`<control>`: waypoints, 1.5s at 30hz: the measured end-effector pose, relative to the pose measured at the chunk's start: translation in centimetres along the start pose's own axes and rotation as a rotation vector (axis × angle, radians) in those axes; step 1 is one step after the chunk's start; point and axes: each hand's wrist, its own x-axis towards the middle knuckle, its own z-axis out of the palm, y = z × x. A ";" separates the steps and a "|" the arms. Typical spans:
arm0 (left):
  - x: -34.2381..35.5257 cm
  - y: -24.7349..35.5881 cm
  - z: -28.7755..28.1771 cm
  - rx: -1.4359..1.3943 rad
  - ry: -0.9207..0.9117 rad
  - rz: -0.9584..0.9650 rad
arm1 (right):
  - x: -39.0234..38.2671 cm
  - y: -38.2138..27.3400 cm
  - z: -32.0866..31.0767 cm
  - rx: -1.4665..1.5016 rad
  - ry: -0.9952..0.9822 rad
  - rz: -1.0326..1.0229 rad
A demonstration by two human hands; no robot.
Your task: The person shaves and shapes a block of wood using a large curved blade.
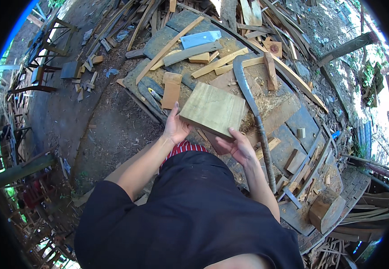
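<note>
A thick, squarish wooden block (213, 107) with a smooth greenish-tan top is held up between both my hands, above the near edge of a low work table (270, 112). My left hand (176, 127) grips its left corner, thumb up along the side and the other fingers partly beneath. At the near right corner, my right hand (239, 147) has its thumb against the edge while its fingers reach underneath. Just right of the block lies a long curved blade (244, 83) with a dark wrapped handle (265, 152). A handsaw handle (155, 94) with a yellow-edged hole rests to the left.
Wood strips and offcuts (221, 62) cover the table's far side, near a pale blue metal plate (201, 39). Shavings (270, 107) lie right of the blade. A chunky log piece (326, 210) sits at the near right. Timber (145, 24) is piled beyond, and a wooden chair (53, 40) stands far left.
</note>
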 end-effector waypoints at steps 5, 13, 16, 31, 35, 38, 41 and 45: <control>0.4 -2.2 2.8 -0.004 0.070 0.282 | 1.1 3.2 1.1 0.114 -0.168 0.240; 2.8 0.1 3.1 0.300 0.260 0.420 | 0.9 1.4 1.2 -1.379 0.221 -0.495; 1.1 2.5 6.2 0.558 0.187 0.540 | 2.3 -0.8 -2.6 -1.484 0.577 -1.056; 4.0 8.0 13.9 1.569 0.101 0.542 | 7.7 -3.8 -7.7 -1.765 0.739 -0.944; 4.6 7.5 14.5 1.395 0.173 0.473 | 6.2 -4.3 -6.1 -1.545 0.606 -0.889; 4.4 6.8 14.9 1.188 0.164 0.390 | 5.4 -3.2 -3.6 -1.425 0.535 -0.807; 4.4 5.6 14.9 1.132 0.115 0.373 | 4.2 -1.5 0.3 -1.242 0.303 -0.729; 4.8 5.6 14.5 0.955 0.121 0.346 | 3.0 -0.9 3.7 -1.129 0.173 -0.755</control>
